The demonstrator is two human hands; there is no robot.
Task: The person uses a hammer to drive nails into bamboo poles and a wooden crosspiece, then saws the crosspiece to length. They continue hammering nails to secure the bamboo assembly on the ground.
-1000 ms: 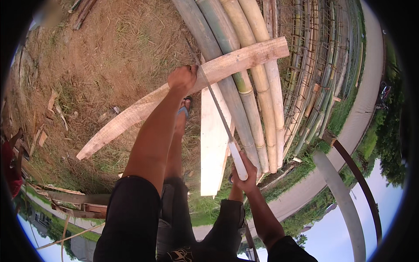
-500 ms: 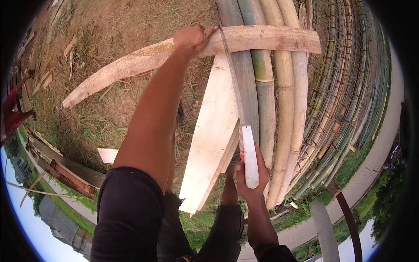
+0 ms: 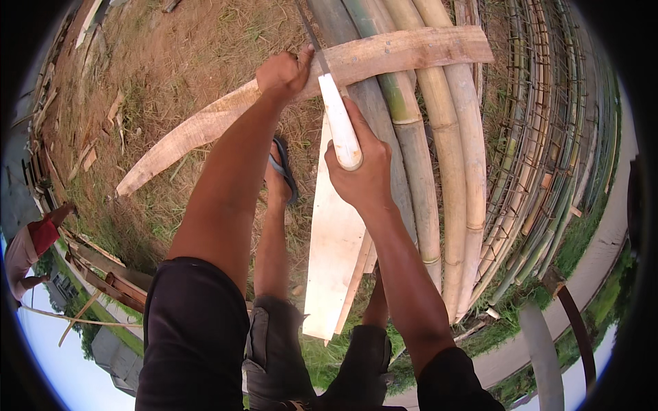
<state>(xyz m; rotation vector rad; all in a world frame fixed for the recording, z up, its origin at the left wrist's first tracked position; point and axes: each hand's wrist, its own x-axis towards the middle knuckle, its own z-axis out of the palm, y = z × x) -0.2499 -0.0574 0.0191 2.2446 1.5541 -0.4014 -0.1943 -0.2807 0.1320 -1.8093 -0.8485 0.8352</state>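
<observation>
My left hand [image 3: 283,72] presses down on a long curved wooden plank [image 3: 411,51] that lies across several thick bamboo poles [image 3: 418,157]. My right hand [image 3: 363,175] grips the white handle of a saw [image 3: 340,127]. Its thin blade runs up to the plank right beside my left thumb. A pale flat board [image 3: 336,240] lies lengthwise under my right hand, next to the poles. My foot in a dark sandal [image 3: 282,171] stands on dry grass between my arms.
Many thinner bamboo poles [image 3: 548,151] are stacked to the right. Dry grass with wood scraps [image 3: 113,109] spreads at the left. A person in a red top [image 3: 31,243] crouches at the far left edge by stacked timber [image 3: 103,270].
My right hand has moved the saw up toward the plank, so the handle now sits close to my left hand. The view has tilted further down over the poles.
</observation>
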